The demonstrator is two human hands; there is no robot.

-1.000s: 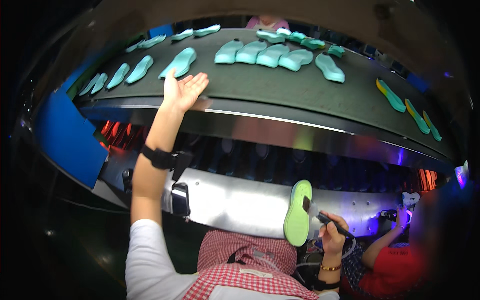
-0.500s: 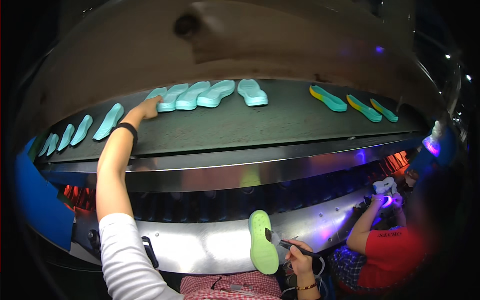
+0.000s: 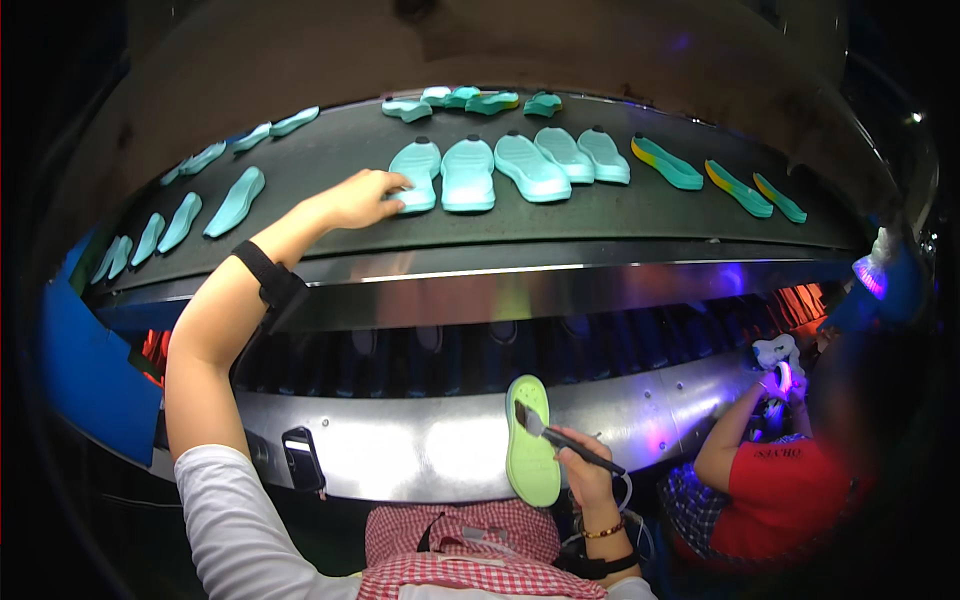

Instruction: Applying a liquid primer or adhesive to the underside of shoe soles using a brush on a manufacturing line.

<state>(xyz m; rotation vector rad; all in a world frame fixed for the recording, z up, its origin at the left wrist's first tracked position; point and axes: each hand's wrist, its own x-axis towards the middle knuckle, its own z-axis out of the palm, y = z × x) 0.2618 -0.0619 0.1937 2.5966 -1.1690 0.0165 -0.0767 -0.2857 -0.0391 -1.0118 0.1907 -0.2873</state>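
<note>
My left hand (image 3: 362, 200) reaches over the conveyor belt, thumb and fingers closed on the near edge of a teal shoe midsole (image 3: 416, 166). This midsole is the leftmost of a row of several, beside another teal midsole (image 3: 467, 176). In my right hand (image 3: 588, 474) is a brush (image 3: 580, 448) with a dark handle. Its bristles touch the upper part of a lime-green shoe sole (image 3: 532, 462), which rests at the metal ledge's near edge, in front of my lap.
More midsoles (image 3: 236, 202) lie along the belt (image 3: 330, 255), some yellow-tipped (image 3: 668, 163) at right. A phone-like black device (image 3: 302, 460) sits on the metal ledge (image 3: 400, 450). At right, a co-worker in a red shirt (image 3: 775, 495) handles a white shoe part under purple light.
My view has shifted, showing more of the belt's far side. My left hand has moved right with the midsole. The brush has gone from the green sole's middle edge to its upper part.
</note>
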